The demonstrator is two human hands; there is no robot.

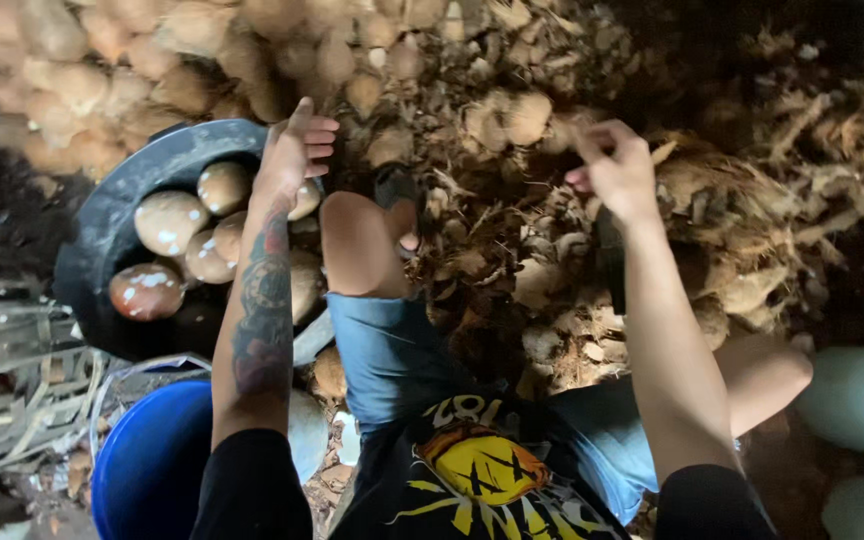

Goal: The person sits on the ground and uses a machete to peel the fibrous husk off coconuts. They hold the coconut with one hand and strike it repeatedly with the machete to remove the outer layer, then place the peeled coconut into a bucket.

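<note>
Head view, looking down on a seated person in blue shorts and a black printed shirt. Left hand (pixel 297 150) is extended over the far rim of a black tub (pixel 102 235), palm down, fingers (pixel 322 135) straight and close together, gripping nothing; the fingertips reach just past the rim towards the husk litter. The tub holds several peeled coconuts (pixel 169 222), round, pale brown with white patches; the forearm crosses above them, and the one nearest the hand is partly hidden under the wrist. Right hand (pixel 617 170) is raised over a heap of coconut husk (pixel 512 250), fingers curled in, with the thumb and forefinger pinched near a thin strip of fibre; whether they actually grip it cannot be told. Heap of husk fragments covers the ground between and beyond the knees. Pile of unhusked coconuts (pixel 102 60) lies stacked along the top left, behind the tub. Blue bucket (pixel 147 465) stands near the left elbow, just beside the tub, at the bottom left.
</note>
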